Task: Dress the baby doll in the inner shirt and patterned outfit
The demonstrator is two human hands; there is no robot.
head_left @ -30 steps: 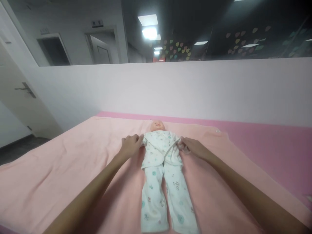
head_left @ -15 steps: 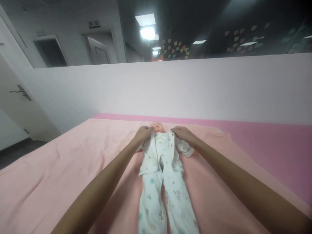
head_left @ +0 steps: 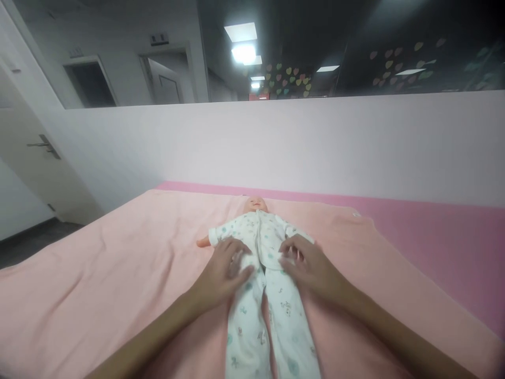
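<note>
A baby doll point(head_left: 254, 203) lies face up on a pale pink blanket point(head_left: 118, 273), dressed in a white printed jacket point(head_left: 260, 234) and matching trousers point(head_left: 268, 321). My left hand point(head_left: 223, 268) lies flat with fingers spread on the lower left of the jacket. On the lower right of the jacket rests my right hand point(head_left: 305, 263), also flat and spread. Neither hand holds anything. The doll's left-side arm sticks out to the side, its small hand showing past the cuff.
The blanket covers a brighter pink mat point(head_left: 434, 231) that shows at the back and right. A white partition wall point(head_left: 276, 142) rises right behind the doll's head. A door with a handle point(head_left: 43, 147) stands at the left, with dark floor below it.
Both hands slid down from the doll's collar to the jacket's hem. The jacket front now lies closed and smooth, and the sleeves are spread out to the sides.
</note>
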